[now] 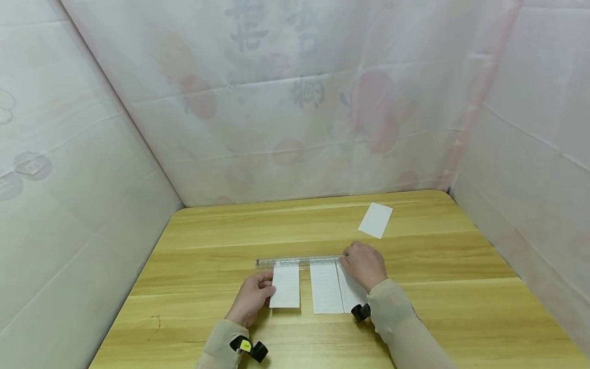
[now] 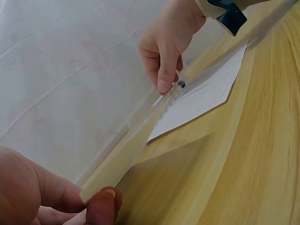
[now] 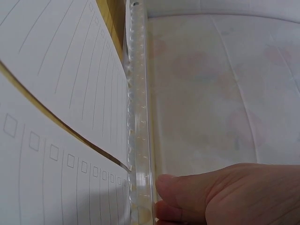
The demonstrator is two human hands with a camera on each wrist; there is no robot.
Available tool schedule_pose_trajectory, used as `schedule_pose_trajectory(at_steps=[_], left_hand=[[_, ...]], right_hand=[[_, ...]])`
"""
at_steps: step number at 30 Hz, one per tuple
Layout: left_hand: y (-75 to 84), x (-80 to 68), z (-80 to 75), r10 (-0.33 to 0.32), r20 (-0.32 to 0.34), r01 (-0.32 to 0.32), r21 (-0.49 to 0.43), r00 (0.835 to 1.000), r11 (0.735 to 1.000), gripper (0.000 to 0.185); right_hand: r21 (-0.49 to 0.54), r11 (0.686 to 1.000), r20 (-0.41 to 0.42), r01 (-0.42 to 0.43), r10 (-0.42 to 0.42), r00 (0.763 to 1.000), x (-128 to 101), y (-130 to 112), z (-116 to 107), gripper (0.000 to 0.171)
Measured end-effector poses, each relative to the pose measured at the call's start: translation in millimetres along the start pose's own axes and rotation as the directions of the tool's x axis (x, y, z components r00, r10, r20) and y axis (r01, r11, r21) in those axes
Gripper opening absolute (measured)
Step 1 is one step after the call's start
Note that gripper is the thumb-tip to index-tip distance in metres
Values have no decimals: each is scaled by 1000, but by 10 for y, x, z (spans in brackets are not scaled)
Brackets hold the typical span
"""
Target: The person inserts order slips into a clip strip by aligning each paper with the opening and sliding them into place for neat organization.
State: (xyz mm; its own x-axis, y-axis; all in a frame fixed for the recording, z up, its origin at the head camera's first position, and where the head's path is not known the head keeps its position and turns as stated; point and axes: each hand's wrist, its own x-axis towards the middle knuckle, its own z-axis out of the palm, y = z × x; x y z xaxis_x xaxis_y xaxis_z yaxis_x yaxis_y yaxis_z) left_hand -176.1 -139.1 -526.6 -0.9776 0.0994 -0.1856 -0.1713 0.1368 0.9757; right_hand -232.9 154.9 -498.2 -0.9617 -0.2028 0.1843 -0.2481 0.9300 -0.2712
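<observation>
My left hand (image 1: 250, 301) pinches the left edge of a white card (image 1: 286, 287) between thumb and fingers. In the left wrist view this card (image 2: 123, 161) is tilted up off the table, with a shadow beneath it. A clear ruler (image 1: 301, 262) lies crosswise along the top ends of the cards. My right hand (image 1: 365, 265) grips the ruler near its right end, thumb against its far edge in the right wrist view. Two more cards, a middle card (image 1: 326, 288) and a right card (image 1: 350, 291), lie side by side below the ruler with a thin gap between them; my right wrist partly hides the right one.
Another white card (image 1: 375, 220) lies askew at the back right of the wooden table (image 1: 207, 230). Printed cloth walls (image 1: 276, 128) enclose the back and sides. The cards in the right wrist view show printed lines and small checkboxes (image 3: 54, 152).
</observation>
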Motion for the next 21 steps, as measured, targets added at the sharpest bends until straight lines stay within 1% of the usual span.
schedule_pose_trajectory(at_steps=[10, 21], left_hand=[[-3, 23, 37, 13, 30, -13, 3, 999, 1000, 43], [8, 47, 78, 1, 27, -1, -2, 1000, 1000, 43]], right_hand=[[-5, 1000, 4, -5, 5, 1000, -3, -3, 3, 17], [-12, 1000, 9, -6, 6, 1000, 4, -2, 5, 18]])
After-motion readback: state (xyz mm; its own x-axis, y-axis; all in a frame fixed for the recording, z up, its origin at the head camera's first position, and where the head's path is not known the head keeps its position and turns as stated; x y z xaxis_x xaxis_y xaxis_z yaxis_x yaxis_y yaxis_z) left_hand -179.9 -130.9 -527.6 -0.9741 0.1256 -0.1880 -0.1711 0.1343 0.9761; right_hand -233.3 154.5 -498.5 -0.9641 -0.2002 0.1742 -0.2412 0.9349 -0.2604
